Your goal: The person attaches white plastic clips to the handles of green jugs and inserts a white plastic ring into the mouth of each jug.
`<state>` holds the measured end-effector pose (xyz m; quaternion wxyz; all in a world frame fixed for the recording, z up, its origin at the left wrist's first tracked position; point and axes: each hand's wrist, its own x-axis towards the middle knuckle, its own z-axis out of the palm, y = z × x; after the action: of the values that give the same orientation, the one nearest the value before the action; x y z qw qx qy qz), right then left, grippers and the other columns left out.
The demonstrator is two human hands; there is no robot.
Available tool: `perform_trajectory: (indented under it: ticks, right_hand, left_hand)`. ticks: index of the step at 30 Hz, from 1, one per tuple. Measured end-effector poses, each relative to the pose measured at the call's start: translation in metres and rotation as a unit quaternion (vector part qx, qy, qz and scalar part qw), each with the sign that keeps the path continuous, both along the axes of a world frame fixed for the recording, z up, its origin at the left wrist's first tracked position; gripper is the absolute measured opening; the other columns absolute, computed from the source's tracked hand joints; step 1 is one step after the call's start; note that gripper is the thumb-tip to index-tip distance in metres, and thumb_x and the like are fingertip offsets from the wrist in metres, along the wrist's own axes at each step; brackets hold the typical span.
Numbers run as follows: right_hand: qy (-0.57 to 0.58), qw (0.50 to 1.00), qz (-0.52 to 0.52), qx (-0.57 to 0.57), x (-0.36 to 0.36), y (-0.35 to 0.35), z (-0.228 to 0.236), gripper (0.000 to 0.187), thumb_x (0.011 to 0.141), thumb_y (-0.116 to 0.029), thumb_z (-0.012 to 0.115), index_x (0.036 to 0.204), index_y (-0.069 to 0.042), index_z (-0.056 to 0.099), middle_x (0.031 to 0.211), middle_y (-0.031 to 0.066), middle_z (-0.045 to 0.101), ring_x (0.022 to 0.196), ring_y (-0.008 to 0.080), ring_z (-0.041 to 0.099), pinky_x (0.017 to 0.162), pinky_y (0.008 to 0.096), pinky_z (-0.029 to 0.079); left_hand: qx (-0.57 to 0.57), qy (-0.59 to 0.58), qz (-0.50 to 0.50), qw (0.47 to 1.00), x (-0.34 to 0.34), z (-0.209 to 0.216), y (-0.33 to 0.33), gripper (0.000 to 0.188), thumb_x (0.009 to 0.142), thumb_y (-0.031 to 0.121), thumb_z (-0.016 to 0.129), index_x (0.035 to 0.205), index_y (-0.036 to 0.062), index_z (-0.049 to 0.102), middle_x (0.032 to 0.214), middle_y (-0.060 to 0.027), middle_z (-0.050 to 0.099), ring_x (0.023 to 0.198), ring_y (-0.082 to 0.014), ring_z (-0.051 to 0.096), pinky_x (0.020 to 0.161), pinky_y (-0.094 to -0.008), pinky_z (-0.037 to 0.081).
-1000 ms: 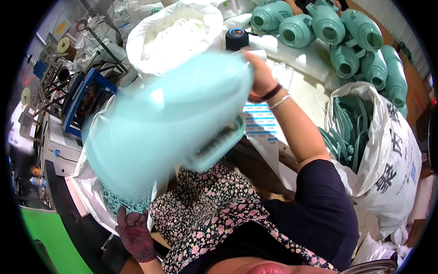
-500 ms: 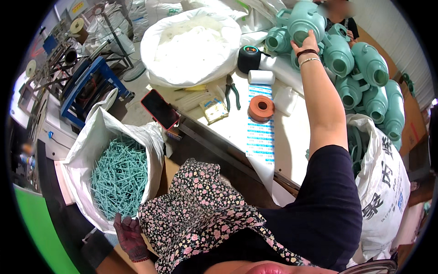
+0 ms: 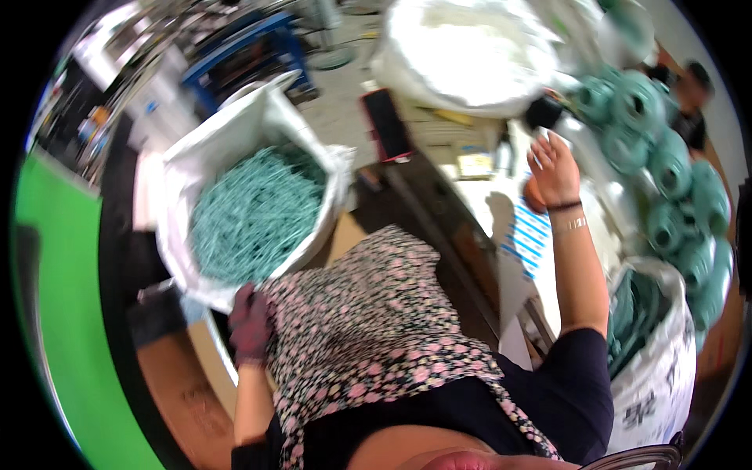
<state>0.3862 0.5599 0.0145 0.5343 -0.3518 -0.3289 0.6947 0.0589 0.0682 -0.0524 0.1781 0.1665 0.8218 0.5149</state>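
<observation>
My right hand (image 3: 556, 171) is bare and open above the table, its fingers apart and nothing in them. An orange tape roll (image 3: 534, 194) lies partly hidden below it, beside a strip of blue and white labels (image 3: 526, 243). Piled at the right are several teal plastic jug bodies (image 3: 670, 164) with round openings. My left hand (image 3: 251, 323), in a dark reddish glove, hangs low between my flowered apron (image 3: 360, 313) and the rim of a white sack (image 3: 184, 258). Motion blur hides how its fingers lie. Thin teal plastic strips (image 3: 254, 215) fill that sack.
A phone (image 3: 386, 125) lies at the table's left corner. Behind it stands a large sack (image 3: 399, 70) of white pieces. At the right, another white sack (image 3: 654, 392) holds teal parts. A person (image 3: 689, 102) is beyond the jug pile. A cardboard box (image 3: 188, 392) sits lower left.
My right hand has let go of the jug body on the pile and drawn back toward me over the table. The view has swung left, and my left hand remains by the sack of strips.
</observation>
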Motion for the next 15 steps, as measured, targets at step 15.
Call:
perform_trajectory:
  ticks: [15]
  right_hand:
    - [-0.442,0.706,0.202,0.515,-0.141,-0.204,-0.161,0.028,0.074,-0.020,0.071,0.099,-0.008,0.066,0.114,0.0098,0.061,0.112,0.0321,0.051,0.096,0.0436,0.040]
  left_hand:
    - [-0.172,0.283,-0.049,0.942,-0.017,-0.060,0.000,0.048,0.083,0.038,0.067,0.118,0.0051,0.061,0.126,-0.0179,0.058,0.117,-0.0350,0.052,0.102,-0.0427,0.040]
